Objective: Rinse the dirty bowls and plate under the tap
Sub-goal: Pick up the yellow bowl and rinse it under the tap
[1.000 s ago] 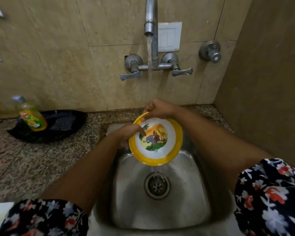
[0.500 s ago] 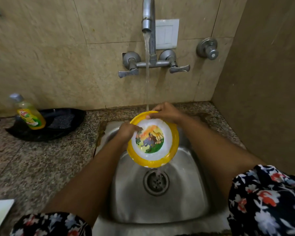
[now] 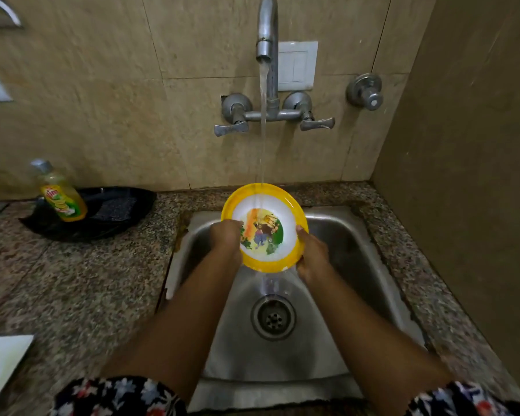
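Both hands, left (image 3: 226, 240) and right (image 3: 311, 256), grip the wet plate (image 3: 264, 228) by opposite rims; it looks light, stiff and slippery.

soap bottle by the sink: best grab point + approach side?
Grip the soap bottle round its yellow body, just above the label, coming from the right front. It leans back-left, its base on the black tray with the wall close behind, so the body's sides toward the sink are the free ones. The cap is narrow.

Yellow-rimmed bowl (image 3: 264, 228) tilted under tap (image 3: 266, 40) stream, left hand (image 3: 226, 237) and right hand (image 3: 312, 255) gripping its sides
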